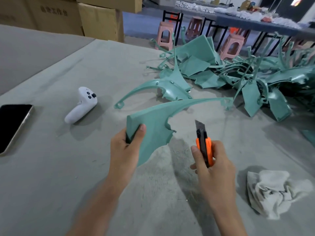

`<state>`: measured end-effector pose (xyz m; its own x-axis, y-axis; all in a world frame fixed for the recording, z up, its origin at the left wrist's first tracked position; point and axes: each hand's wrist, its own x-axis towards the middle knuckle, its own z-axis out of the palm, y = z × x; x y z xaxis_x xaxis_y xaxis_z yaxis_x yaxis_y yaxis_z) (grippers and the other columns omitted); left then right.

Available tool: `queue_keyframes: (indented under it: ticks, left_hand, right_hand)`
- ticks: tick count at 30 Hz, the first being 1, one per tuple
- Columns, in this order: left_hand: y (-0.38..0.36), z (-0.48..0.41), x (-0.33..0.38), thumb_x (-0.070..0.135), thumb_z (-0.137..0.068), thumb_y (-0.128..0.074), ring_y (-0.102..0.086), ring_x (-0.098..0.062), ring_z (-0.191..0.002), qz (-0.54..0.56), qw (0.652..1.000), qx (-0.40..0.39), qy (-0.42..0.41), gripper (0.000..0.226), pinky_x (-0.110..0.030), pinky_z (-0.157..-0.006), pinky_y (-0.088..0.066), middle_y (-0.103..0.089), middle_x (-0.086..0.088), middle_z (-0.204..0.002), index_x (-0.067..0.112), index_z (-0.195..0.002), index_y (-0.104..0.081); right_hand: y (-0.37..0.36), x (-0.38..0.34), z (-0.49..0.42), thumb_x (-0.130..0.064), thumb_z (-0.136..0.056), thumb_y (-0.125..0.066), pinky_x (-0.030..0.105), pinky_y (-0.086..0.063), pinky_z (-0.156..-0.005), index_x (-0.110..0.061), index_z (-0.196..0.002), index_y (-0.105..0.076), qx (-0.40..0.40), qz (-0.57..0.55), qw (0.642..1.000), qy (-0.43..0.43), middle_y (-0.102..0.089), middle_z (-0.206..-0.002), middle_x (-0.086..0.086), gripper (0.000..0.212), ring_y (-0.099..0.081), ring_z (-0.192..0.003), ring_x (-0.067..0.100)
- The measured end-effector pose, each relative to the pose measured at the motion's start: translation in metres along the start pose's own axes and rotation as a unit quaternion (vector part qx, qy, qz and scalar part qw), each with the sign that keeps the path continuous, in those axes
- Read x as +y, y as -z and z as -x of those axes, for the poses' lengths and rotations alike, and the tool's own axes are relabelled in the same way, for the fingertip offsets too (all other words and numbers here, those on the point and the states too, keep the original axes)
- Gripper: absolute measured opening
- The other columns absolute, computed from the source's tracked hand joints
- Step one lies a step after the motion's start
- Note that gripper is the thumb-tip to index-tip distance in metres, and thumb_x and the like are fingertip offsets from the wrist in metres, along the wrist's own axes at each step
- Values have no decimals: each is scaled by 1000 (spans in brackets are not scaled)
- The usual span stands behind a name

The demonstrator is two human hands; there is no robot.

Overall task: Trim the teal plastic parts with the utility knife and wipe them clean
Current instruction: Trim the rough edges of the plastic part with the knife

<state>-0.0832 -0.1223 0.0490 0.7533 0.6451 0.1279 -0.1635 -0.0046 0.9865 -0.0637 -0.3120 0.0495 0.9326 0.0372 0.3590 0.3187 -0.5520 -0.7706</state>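
Observation:
My left hand (pixel 127 147) grips the wide left end of a teal plastic part (pixel 153 120), a curved panel whose thin arm sweeps off to the right, held just above the table. My right hand (pixel 211 160) holds an orange utility knife (pixel 204 145) with its blade out and pointing up, a short way right of the part's jagged inner edge and not touching it. A crumpled white rag (pixel 272 189) lies on the table to the right of the knife hand.
A large pile of teal parts (pixel 238 70) covers the far right of the grey cloth table (pixel 68 184), with one arched part (pixel 160 87) lying apart. A white controller (pixel 81 106) and a phone (pixel 13 126) lie left. Cardboard boxes and pink stools stand behind.

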Motion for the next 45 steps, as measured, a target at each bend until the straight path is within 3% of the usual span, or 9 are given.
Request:
queue_keyframes:
  ticks: [4,7,12,19,22,24,29,36,45]
  left_hand:
    - [1,0,5,44,-77,-75,-61,-24,-74,76,994,-24,77,48,-50,-67,-52,-64,-10,-78,-1,-82,-62]
    - [2,0,5,43,-73,-69,-70,-21,-76,108,988,-28,108,31,-44,-69,-56,-73,-3,-82,13,-80,-69]
    - [2,1,2,46,-77,-73,-49,-16,-67,21,999,-1,24,54,-36,-62,-41,-52,-5,-70,-5,-78,-55]
    - [9,-3,-4,42,-78,-68,-25,-8,-50,-64,994,-36,-77,54,-19,-44,-22,-30,5,-56,-7,-66,-52]
    - [10,-3,-3,30,-83,-72,-27,-1,-45,-97,986,-69,-119,27,-13,-44,-22,-32,7,-49,26,-59,-62]
    - [6,3,0,12,-86,-71,-45,11,-48,-130,970,-101,-182,28,-1,-51,-31,-59,9,-65,40,-89,-72]
    - [-2,9,2,4,-85,-67,-62,10,-80,-155,955,-104,-230,36,6,-65,-33,-52,27,-106,23,-115,-64]
    - [-2,10,0,-2,-82,-62,-50,29,-68,-179,948,-107,-239,38,6,-61,-32,-59,30,-96,33,-97,-66]
    - [1,10,-1,7,-85,-64,-43,13,-49,-215,933,-89,-274,23,2,-52,-28,-55,31,-70,10,-105,-74]
  right_hand:
    - [2,0,-1,-36,-90,-69,16,-42,-51,-34,-87,-51,54,6,998,29,-58,-69,-10,18,-53,-51,13]
    - [3,-2,-1,-40,-86,-65,16,-40,-55,-38,-87,-58,61,-28,998,-8,-61,-75,-10,8,-53,-60,16]
    - [8,-6,-2,-71,-79,-45,22,-37,-50,-29,-85,-52,36,-27,999,-17,-54,-64,4,43,-51,-61,14]
    - [7,-9,2,-71,-90,-29,19,-37,-51,-37,-90,-39,-25,-51,998,-2,-55,-69,-20,36,-48,-54,3]
    - [8,-13,4,-66,-91,-36,17,-35,-50,-43,-96,-43,-33,-39,998,42,-54,-73,-12,25,-48,-55,6]
    - [9,-16,4,-63,-91,-43,15,-34,-51,-44,-99,-45,-42,-36,996,73,-54,-74,-10,22,-48,-56,7]
    - [3,-22,11,-59,-90,-50,6,-35,-62,-39,-108,-52,-73,-31,990,118,-51,-77,-28,27,-49,-67,-6]
    - [-9,-27,17,-56,-91,-53,5,-33,-61,-27,-110,-61,-86,-28,986,137,-47,-76,-29,35,-46,-65,-8]
    - [-9,-27,12,-54,-88,-60,4,-32,-59,-23,-107,-68,-44,-52,989,132,-45,-67,-27,37,-47,-62,-4]
